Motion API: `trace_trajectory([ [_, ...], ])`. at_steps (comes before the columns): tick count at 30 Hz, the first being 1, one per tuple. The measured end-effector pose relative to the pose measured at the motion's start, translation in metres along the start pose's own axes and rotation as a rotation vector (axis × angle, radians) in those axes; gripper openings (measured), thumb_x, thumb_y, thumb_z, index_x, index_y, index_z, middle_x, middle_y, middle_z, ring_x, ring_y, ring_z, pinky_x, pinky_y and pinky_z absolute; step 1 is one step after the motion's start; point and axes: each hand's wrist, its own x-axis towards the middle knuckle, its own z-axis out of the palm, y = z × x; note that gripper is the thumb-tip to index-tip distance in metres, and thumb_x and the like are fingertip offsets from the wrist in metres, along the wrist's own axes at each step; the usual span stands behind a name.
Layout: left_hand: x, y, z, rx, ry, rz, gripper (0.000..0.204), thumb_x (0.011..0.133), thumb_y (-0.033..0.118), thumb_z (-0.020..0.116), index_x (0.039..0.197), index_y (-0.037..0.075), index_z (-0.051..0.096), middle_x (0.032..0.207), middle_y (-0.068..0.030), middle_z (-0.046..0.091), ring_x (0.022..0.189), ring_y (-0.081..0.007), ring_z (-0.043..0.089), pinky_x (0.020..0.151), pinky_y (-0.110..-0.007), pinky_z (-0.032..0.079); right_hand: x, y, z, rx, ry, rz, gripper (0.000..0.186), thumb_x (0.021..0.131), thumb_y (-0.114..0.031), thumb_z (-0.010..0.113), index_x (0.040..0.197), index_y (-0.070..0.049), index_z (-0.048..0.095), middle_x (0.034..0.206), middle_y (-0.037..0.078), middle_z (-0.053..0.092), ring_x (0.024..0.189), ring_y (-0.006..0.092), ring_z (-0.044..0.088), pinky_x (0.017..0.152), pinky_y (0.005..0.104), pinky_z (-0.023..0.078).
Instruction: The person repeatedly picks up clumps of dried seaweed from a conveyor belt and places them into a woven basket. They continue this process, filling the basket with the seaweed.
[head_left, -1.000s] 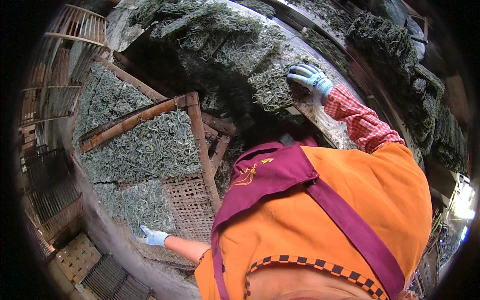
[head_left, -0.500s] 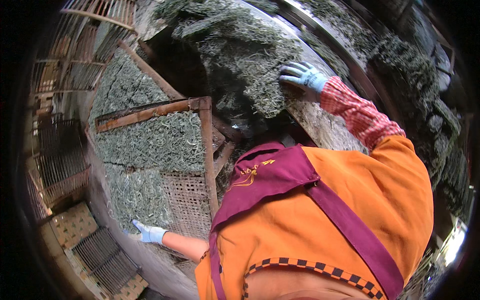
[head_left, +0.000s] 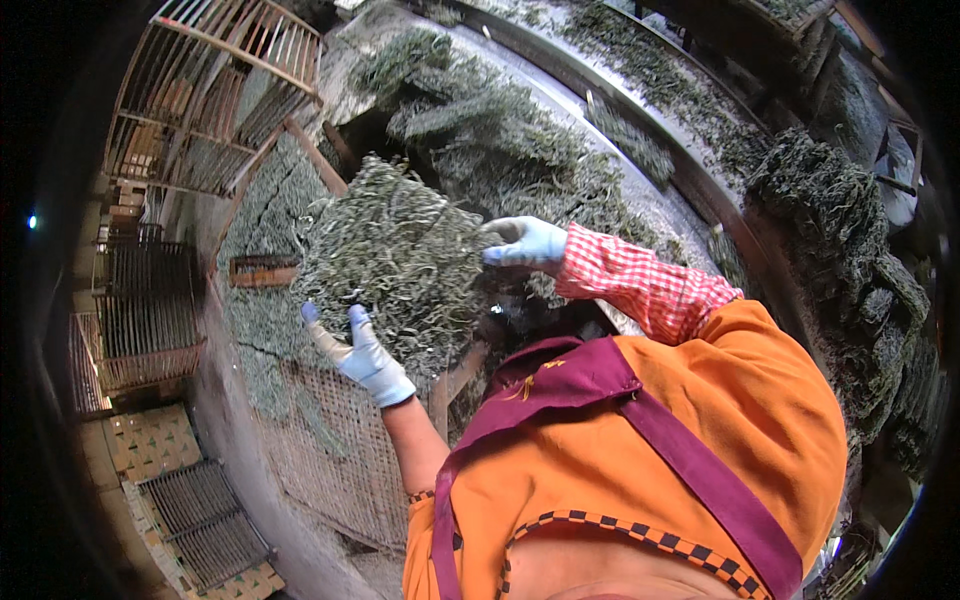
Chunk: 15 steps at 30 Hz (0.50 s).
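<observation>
A thick matted clump of grey-green dried strands (head_left: pixel 390 255) is held up between my two gloved hands. My left hand (head_left: pixel 368 362), in a pale blue and white glove, supports its near lower edge with thumb and fingers spread against it. At the clump's right edge, my right hand (head_left: pixel 528 242) grips with curled fingers, some tucked out of sight. Beneath lies a woven tray (head_left: pixel 330 425), its far part covered by a flatter layer of the same strands (head_left: pixel 275 205). A wooden frame (head_left: pixel 265 275) on that layer is mostly hidden by the clump.
Heaped strands (head_left: pixel 500 130) lie on a pale surface beyond my hands, bordered by a long rail (head_left: pixel 640 120). More hang in a dark mass (head_left: pixel 835 220) at right. Slatted racks (head_left: pixel 210 100) stand at far left, near patterned cartons (head_left: pixel 150 445).
Both hands have come together, the left moving up from the tray's near corner and the right moving in from the heap. A clump is now lifted between them, over the frame.
</observation>
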Motion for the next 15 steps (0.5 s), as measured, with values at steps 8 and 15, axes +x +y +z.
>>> trace_trajectory([
  [8,0.027,0.001,0.024,0.111,0.029,0.129,0.061,0.085,0.004,0.062,0.14,0.006,0.034,0.143,-0.0099,0.034,0.128,-0.021,0.036,0.106,-0.035,0.031,-0.108,-0.027,-0.132,0.523,0.659,-0.256,0.021,0.089,-0.012,0.059,0.106,-0.001,0.059,0.096,0.01,0.066,0.087,0.0233,0.065,0.078,0.0394,0.056],
  [15,-0.009,-0.039,0.049,-0.322,-0.202,-0.263,0.065,0.079,-0.002,0.067,0.137,0.009,0.04,0.136,-0.0056,0.044,0.123,-0.0189,0.041,0.103,-0.032,0.036,-0.159,-0.018,-0.213,0.735,0.88,-0.153,0.032,0.089,-0.017,0.059,0.115,-0.002,0.048,0.115,0.02,0.058,0.101,0.0371,0.06,0.085,0.0481,0.054],
])
